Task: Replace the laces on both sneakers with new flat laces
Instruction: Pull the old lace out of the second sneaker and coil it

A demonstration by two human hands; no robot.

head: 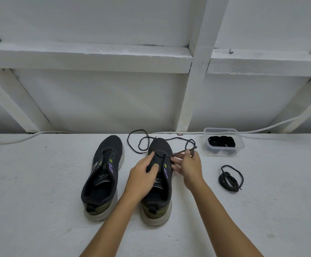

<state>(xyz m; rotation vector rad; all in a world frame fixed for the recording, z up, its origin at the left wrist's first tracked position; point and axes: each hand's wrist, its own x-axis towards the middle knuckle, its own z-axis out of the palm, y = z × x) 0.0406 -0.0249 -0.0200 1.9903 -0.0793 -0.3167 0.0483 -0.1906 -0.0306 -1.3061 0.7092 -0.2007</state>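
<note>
your two bare forearms reach up from the bottom edge onto the white surface (39, 210). your left hand (141, 178) rests on the tongue area of the right-side sneaker (157, 182), fingers curled loosely over the eyelet rows, index fingertip up near the front eyelets; whether it actually pinches anything you cannot tell. your right hand (189, 168), just beside it over the shoe's outer edge, pinches a dark lace (141, 143) between thumb and forefinger, the other fingers spread below. from that pinch the lace runs to the front eyelets, and its loose length loops on the surface beyond both hands, past the toe. left of your left hand stands the other sneaker (102, 177), unlaced, heel toward you. right of your right hand lies a coiled dark lace (230, 178). beyond that, a clear plastic container (223, 142) holds bundled black laces (221, 141). a white cable (262, 129) runs along the wall's foot.
</note>
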